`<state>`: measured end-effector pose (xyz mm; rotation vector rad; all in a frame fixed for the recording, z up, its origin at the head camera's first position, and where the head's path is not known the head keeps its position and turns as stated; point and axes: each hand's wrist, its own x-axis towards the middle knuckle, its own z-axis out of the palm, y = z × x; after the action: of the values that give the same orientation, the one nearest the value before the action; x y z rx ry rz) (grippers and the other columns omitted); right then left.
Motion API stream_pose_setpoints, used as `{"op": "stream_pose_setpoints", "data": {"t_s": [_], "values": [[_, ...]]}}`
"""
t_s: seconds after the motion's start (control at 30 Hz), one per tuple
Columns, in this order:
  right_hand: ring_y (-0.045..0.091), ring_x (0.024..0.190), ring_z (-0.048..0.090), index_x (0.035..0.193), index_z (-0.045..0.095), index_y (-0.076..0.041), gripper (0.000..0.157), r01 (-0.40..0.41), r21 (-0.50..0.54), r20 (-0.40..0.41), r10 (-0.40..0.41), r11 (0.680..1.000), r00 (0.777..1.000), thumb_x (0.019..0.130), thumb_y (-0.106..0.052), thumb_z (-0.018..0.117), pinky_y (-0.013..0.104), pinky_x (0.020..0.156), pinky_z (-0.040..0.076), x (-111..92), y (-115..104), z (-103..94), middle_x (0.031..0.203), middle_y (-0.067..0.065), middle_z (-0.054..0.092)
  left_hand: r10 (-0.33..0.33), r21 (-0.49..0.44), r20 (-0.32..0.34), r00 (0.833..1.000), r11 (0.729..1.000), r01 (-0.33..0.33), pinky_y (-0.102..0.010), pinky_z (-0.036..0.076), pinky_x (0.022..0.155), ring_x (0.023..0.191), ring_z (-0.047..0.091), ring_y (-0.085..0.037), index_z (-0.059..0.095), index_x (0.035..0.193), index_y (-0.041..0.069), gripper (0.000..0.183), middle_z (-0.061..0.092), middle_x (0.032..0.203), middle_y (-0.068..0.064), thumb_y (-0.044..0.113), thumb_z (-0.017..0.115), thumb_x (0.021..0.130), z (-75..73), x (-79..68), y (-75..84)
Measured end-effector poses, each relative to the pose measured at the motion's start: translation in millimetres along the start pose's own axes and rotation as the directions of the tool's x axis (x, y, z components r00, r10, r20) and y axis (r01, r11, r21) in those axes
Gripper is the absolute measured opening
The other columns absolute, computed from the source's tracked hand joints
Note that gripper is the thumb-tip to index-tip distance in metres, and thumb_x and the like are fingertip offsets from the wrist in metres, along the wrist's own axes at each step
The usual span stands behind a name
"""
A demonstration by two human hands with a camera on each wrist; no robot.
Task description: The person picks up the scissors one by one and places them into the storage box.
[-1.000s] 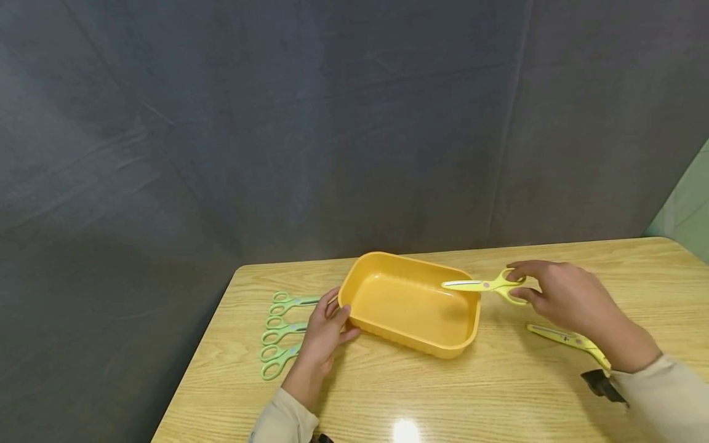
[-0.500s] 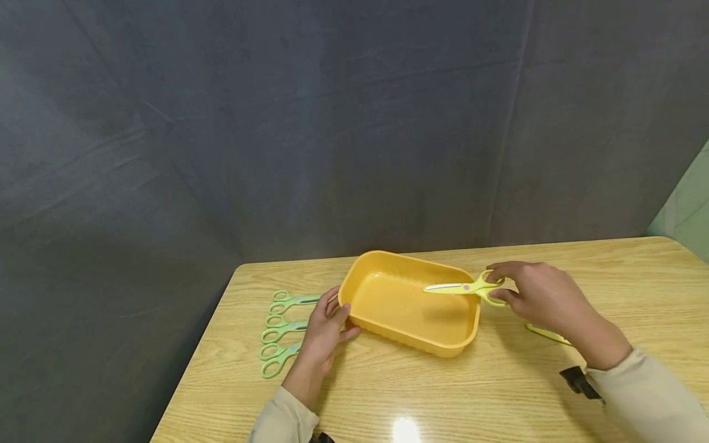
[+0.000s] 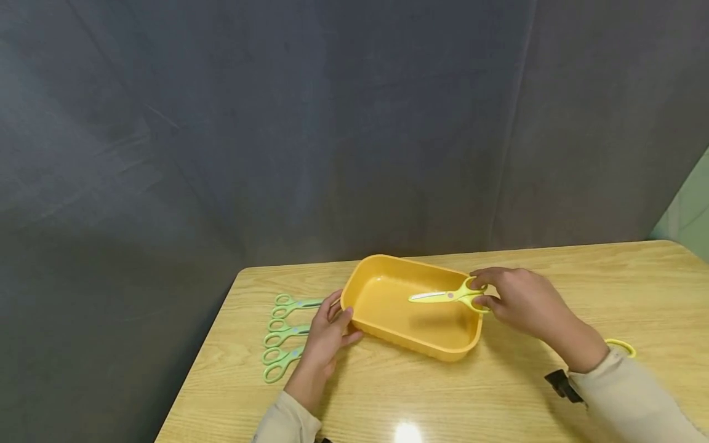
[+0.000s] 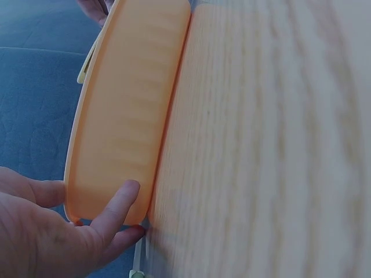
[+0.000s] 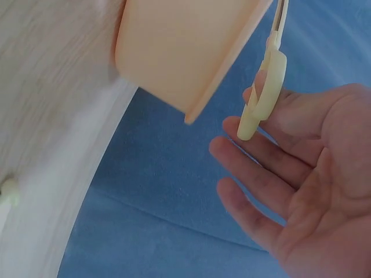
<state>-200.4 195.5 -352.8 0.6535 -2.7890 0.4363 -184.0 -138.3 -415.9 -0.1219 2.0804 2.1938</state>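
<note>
- Starting at the far left: 3 pairs of green scissors (image 3: pixel 289 333) lie in a column on the wooden table (image 3: pixel 432 397), loops facing left, blade ends running in at the left hand, which partly hides them.
- Next along, just right of those loops, the left hand (image 3: pixel 322 338) has a grasp on the tray's left end, fingers spread over rim and outer wall.
- Centre now, and there sits the yellow tray (image 3: pixel 382 311) between the 2 hands, set askew, its right end nearer the person.
- Above its right half hang the yellow scissors (image 3: pixel 451 296), blades together, tip pointing left and well apart from the left hand, a shadow on the tray floor below.
- At their loops, by the tray's right end, the right hand (image 3: pixel 526 301) pinches the handle, lower fingers loosely extended.
- Far right, 1 yellow loop (image 3: pixel 626 345) peeks out beside the right sleeve (image 3: pixel 626 394); the rest is hidden.
</note>
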Motion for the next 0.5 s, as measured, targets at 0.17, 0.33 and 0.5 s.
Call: {"op": "stream_pose_setpoints", "data": {"t_s": [0.17,0.33,0.5], "values": [[0.019,0.071,0.069,0.099,0.077,-0.015,0.021,0.058,0.005,-0.032,-0.058,0.998,0.998,0.079,-0.02,0.083,0.039,0.061,0.057,2.3,-5.0,7.9,0.115,0.011,0.074,0.004,-0.004,-0.004,1.0,1.0,-0.004,-0.041,0.061,0.09,0.129,0.055,-0.034,0.034,0.153,0.016,0.051,0.037,0.157,-0.015,0.015,0.05,0.105,-0.4,-1.0,-1.4],[0.03,0.086,0.073,0.097,0.078,-0.014,0.021,0.085,0.002,-0.044,-0.084,0.996,0.995,0.077,-0.018,0.085,0.049,0.076,0.06,3.8,-8.3,12.9,0.112,0.011,0.075,0.006,-0.004,0.0,1.0,1.0,-0.006,-0.041,0.061,0.089,0.129,0.054,-0.035,0.034,0.153,0.016,0.051,0.038,0.157,-0.015,0.014,0.05,0.105,0.3,-0.7,-1.6],[0.031,0.09,0.073,0.094,0.078,-0.014,0.019,0.106,-0.014,-0.052,-0.106,0.994,0.993,0.076,-0.018,0.086,0.05,0.08,0.059,4.5,-9.5,17.2,0.106,0.008,0.076,0.007,-0.002,-0.003,1.0,1.0,-0.007,-0.041,0.061,0.089,0.129,0.055,-0.036,0.035,0.153,0.016,0.05,0.038,0.157,-0.015,0.014,0.05,0.105,1.2,-0.6,-1.1]]}}
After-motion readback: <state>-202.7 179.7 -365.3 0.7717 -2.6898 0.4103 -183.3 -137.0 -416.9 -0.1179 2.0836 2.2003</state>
